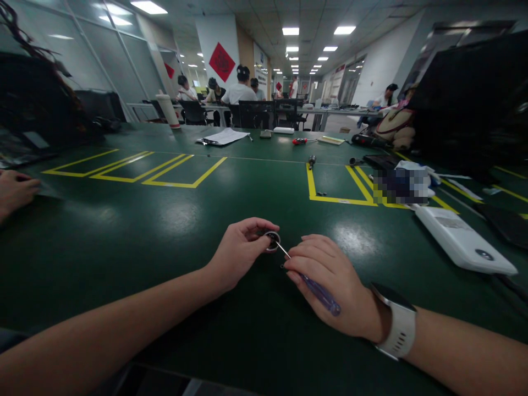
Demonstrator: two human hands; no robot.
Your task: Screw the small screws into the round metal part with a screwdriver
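Note:
Between the thumb and fingers of my left hand (243, 247) is a small round part (272, 235) with a light metal rim and a dark inside. My right hand (330, 280), with a watch (396, 322) on its wrist, is closed around a screwdriver (319, 292) with a translucent purple handle. The thin metal shaft points up and left, and its tip reaches the inside of the round part. Whether the tip sits in a screw is too small to tell. A tiny dark piece (282, 266) lies on the green table just below the shaft.
On the table (165, 247), yellow tape marks boxes. Farther back are papers (225, 137), a red screwdriver (300, 141) and a small metal part (312, 160). At right lies a white power bank (462, 236). Another person's hand (16, 192) rests at far left.

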